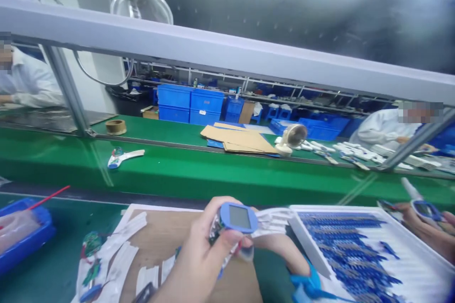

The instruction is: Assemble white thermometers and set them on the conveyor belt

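My left hand (202, 246) grips the blue-rimmed display end of a handheld thermometer (239, 218), its grey screen turned up towards me. Small parts and a bit of red show along its side. From the right comes my right hand (279, 246), a blue strap on its wrist; its fingers close in on the thermometer's lower side, partly hidden. A white handle-shaped piece (275, 220) extends behind that hand; whether it joins the thermometer I cannot tell. Below lies a brown cardboard sheet (241, 279) with white shell halves (119, 270) and a green circuit board (92, 244) with wires.
At right, a white tray (313, 241) holds many blue parts; a co-worker's hands (423, 225) hold another thermometer beside it. A blue bin (35, 236) stands at left. Across the green belt (185, 170) lies an open thermometer (122, 156). A metal frame (227, 45) crosses above.
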`<state>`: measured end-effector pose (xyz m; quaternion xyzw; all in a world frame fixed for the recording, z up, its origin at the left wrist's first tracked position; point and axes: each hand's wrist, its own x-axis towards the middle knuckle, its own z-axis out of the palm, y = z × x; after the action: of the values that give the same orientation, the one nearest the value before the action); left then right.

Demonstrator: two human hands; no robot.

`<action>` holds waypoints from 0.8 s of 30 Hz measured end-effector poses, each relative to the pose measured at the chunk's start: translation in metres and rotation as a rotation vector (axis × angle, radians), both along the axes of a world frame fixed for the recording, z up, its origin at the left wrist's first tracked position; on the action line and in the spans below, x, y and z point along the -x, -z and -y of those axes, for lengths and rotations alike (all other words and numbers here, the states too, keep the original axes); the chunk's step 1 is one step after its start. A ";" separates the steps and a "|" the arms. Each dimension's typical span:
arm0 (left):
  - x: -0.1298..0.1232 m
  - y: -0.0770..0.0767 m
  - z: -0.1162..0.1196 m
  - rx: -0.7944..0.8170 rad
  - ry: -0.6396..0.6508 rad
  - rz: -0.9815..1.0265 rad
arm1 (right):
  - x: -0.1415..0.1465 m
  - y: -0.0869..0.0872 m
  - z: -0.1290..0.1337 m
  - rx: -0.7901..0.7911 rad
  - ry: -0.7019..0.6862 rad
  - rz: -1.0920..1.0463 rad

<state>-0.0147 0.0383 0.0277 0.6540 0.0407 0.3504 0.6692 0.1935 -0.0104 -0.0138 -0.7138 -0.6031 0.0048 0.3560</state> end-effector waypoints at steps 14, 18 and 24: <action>-0.005 -0.002 0.010 -1.090 -0.401 -0.055 | 0.070 -0.075 0.081 -0.583 -0.174 -0.064; -0.007 -0.008 0.011 -1.236 -0.488 -0.073 | 0.062 -0.074 0.078 -0.570 -0.194 -0.100; -0.007 -0.019 0.015 -1.323 -0.536 -0.082 | 0.065 -0.076 0.077 -0.595 -0.204 -0.132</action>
<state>-0.0080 0.0235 0.0469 0.9030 0.0041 0.4291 0.0208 0.1286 -0.0872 0.0618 -0.5125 -0.6221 -0.0897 0.5851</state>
